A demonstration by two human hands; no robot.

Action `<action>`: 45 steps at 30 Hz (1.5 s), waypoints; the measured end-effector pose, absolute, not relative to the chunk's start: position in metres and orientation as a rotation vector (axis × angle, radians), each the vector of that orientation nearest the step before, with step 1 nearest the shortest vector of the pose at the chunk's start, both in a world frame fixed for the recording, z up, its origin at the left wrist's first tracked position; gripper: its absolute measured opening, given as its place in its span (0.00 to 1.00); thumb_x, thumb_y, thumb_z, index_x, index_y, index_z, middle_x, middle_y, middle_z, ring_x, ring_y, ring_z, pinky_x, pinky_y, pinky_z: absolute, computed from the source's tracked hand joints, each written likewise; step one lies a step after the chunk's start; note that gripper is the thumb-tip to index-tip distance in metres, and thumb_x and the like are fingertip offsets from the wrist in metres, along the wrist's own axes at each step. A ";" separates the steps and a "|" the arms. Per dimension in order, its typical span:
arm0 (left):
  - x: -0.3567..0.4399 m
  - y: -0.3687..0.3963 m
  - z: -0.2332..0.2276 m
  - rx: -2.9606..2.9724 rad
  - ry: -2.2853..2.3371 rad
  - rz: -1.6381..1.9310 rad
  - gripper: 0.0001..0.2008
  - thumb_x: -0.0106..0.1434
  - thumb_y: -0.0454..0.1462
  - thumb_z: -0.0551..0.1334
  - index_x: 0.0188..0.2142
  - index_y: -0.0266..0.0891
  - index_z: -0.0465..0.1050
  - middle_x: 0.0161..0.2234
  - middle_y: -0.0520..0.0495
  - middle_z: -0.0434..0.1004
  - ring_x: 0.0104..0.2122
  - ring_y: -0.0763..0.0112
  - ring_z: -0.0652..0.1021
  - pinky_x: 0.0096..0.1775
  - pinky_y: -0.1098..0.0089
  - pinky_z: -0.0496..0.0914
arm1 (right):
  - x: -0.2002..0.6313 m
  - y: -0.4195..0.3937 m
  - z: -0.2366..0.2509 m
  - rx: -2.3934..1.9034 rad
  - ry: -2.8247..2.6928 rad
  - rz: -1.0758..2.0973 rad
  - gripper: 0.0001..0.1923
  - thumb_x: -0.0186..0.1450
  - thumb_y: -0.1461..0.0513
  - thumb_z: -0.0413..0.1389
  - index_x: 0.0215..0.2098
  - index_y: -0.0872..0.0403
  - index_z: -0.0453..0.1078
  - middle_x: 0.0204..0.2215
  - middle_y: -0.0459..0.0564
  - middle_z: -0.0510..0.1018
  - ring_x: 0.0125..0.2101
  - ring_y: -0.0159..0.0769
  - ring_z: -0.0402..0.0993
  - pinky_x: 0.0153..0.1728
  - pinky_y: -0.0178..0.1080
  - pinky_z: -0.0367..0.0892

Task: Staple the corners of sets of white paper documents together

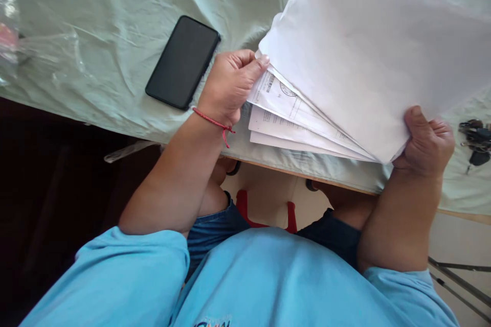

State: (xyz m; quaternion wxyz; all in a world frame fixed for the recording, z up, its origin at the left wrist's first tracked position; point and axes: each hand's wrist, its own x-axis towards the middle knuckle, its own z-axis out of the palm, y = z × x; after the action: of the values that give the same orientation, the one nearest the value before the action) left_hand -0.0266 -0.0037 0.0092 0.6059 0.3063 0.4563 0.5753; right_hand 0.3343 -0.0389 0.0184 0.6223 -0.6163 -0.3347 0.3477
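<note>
Both my hands grip a sheaf of white papers [368, 46] over the cloth-covered table. My left hand [233, 82], with a red cord on its wrist, pinches the left corner between thumb and fingers. Around the lower right corner my right hand [429, 140] is closed, thumb on top. The top sheet shows a blank face. Beneath it the sheets fan out at the lower left, and a printed page [282, 94] shows a barcode and a round stamp. Just left of my left hand a black smartphone [183, 61] lies flat, screen dark.
A pale green cloth [115, 15] covers the table. Clear plastic wrapping [49, 53] lies at the far left, and a bunch of keys [477, 138] sits at the right edge. Below the table edge, parts of a red stool [291, 217] show between my legs.
</note>
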 end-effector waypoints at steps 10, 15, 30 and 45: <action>-0.022 -0.008 0.026 0.709 1.103 1.234 0.10 0.67 0.27 0.75 0.32 0.42 0.84 0.33 0.49 0.87 0.37 0.64 0.85 0.43 0.65 0.80 | 0.332 -0.042 0.020 -1.416 -0.792 0.793 0.35 0.43 0.47 0.83 0.21 0.56 0.64 0.22 0.43 0.70 0.35 0.36 0.82 0.48 0.44 0.87; -0.019 -0.012 0.032 0.732 1.157 1.236 0.13 0.70 0.29 0.73 0.29 0.40 0.82 0.32 0.48 0.86 0.33 0.66 0.82 0.44 0.63 0.81 | 0.331 -0.042 0.021 -1.399 -0.797 0.775 0.35 0.43 0.48 0.83 0.22 0.56 0.64 0.26 0.46 0.76 0.38 0.36 0.84 0.49 0.43 0.87; -0.021 -0.010 0.020 0.755 1.191 1.289 0.18 0.65 0.42 0.81 0.26 0.44 0.76 0.29 0.50 0.78 0.40 0.60 0.83 0.48 0.60 0.79 | 0.330 -0.043 0.021 -1.394 -0.816 0.847 0.28 0.47 0.48 0.83 0.30 0.59 0.79 0.35 0.52 0.83 0.40 0.38 0.85 0.54 0.45 0.86; -0.019 -0.004 0.022 0.791 1.169 1.449 0.14 0.67 0.28 0.75 0.41 0.48 0.76 0.25 0.59 0.77 0.27 0.71 0.75 0.35 0.67 0.69 | 0.328 -0.041 0.018 -1.373 -0.856 0.826 0.25 0.50 0.50 0.82 0.36 0.57 0.84 0.38 0.51 0.85 0.41 0.34 0.84 0.50 0.38 0.85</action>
State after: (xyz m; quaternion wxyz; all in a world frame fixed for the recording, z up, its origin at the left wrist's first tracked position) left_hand -0.0193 -0.0041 0.0216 0.5306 0.3314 0.4897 0.6073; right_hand 0.3283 -0.0411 0.0177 0.6151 -0.5960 -0.3715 0.3585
